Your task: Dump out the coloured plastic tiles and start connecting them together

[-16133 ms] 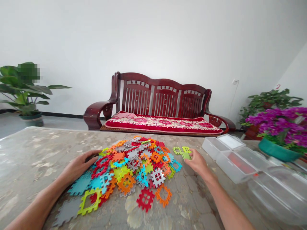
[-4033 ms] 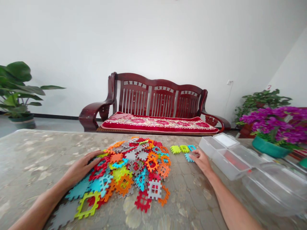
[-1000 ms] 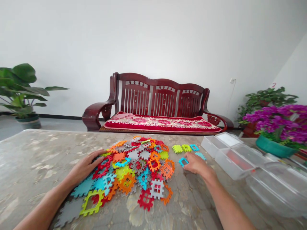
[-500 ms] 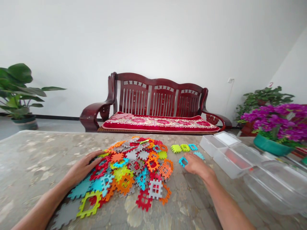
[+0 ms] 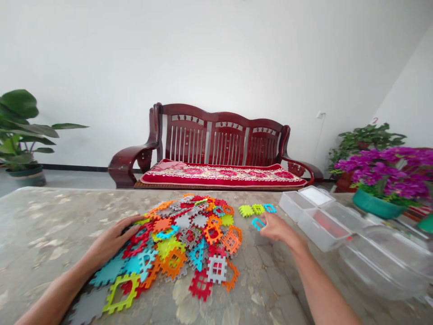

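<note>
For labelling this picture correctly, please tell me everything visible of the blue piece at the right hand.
The blue piece is a thin, bright blue frame, plastic-looking, with an open middle and toothed edge. It is apart from the pile of pieces, on the near side of two lime-green pieces. The right hand covers its right end. Whether it lies flat on the table or is slightly lifted, I cannot tell.

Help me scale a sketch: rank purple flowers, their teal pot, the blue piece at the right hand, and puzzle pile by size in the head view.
Puzzle pile
Purple flowers
Teal pot
Blue piece
</note>
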`<action>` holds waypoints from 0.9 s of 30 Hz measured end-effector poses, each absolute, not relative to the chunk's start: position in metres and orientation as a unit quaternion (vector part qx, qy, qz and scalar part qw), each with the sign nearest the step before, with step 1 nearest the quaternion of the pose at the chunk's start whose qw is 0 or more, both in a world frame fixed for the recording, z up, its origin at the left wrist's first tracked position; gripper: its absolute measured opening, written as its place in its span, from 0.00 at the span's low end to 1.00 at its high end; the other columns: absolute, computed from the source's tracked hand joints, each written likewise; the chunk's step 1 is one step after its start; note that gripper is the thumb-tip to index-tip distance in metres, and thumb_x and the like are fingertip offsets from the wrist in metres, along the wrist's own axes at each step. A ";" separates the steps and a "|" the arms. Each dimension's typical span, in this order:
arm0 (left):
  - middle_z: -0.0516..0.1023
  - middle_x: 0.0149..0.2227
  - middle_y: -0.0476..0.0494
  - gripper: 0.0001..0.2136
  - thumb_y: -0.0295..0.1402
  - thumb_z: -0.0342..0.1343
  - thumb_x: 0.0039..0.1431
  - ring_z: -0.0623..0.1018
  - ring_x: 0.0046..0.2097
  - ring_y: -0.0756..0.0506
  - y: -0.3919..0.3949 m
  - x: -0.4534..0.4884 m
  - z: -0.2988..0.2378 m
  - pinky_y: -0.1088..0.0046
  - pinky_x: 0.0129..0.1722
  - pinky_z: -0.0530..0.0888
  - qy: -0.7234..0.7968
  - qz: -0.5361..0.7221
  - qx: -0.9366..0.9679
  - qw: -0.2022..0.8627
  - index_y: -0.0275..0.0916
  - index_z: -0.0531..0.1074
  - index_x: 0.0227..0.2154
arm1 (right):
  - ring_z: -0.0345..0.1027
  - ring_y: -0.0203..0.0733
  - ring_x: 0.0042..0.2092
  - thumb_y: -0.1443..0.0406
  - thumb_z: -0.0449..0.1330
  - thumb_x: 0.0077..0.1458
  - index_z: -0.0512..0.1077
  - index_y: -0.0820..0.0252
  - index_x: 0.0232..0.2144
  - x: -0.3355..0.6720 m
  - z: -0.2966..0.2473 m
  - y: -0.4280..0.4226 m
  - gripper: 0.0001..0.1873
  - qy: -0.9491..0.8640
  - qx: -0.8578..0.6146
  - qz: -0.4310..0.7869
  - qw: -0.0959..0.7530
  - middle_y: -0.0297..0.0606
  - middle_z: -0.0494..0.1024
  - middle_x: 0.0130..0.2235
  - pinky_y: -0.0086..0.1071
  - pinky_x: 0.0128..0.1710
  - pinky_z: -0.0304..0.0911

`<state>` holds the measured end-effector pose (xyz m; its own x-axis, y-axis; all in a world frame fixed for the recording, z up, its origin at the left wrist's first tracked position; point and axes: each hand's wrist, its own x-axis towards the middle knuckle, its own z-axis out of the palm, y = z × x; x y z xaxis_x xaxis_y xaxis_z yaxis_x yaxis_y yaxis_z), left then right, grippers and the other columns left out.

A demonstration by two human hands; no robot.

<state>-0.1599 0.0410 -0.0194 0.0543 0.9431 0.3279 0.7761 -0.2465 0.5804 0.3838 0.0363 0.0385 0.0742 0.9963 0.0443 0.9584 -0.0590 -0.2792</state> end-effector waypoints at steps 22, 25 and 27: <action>0.77 0.57 0.44 0.35 0.65 0.44 0.55 0.75 0.58 0.37 0.039 -0.161 -0.021 0.64 0.61 0.68 0.606 0.311 0.720 0.129 0.44 0.77 0.51 | 0.77 0.51 0.38 0.70 0.62 0.38 0.79 0.63 0.31 0.456 0.035 0.119 0.13 -0.557 -0.824 0.041 0.094 0.48 0.82 0.34 0.30 0.30 0.61; 0.77 0.57 0.44 0.35 0.65 0.44 0.55 0.75 0.58 0.37 0.040 -0.161 -0.022 0.64 0.61 0.68 0.605 0.314 0.722 0.120 0.44 0.78 0.51 | 0.77 0.52 0.41 0.70 0.63 0.38 0.79 0.62 0.34 0.456 0.035 0.118 0.15 -0.559 -0.820 0.039 0.118 0.48 0.82 0.36 0.31 0.33 0.63; 0.77 0.57 0.43 0.35 0.65 0.44 0.55 0.76 0.57 0.37 0.040 -0.161 -0.022 0.64 0.61 0.68 0.605 0.317 0.721 0.116 0.44 0.78 0.51 | 0.76 0.52 0.44 0.69 0.63 0.38 0.79 0.61 0.35 0.456 0.037 0.115 0.16 -0.564 -0.813 0.038 0.141 0.47 0.83 0.38 0.31 0.36 0.64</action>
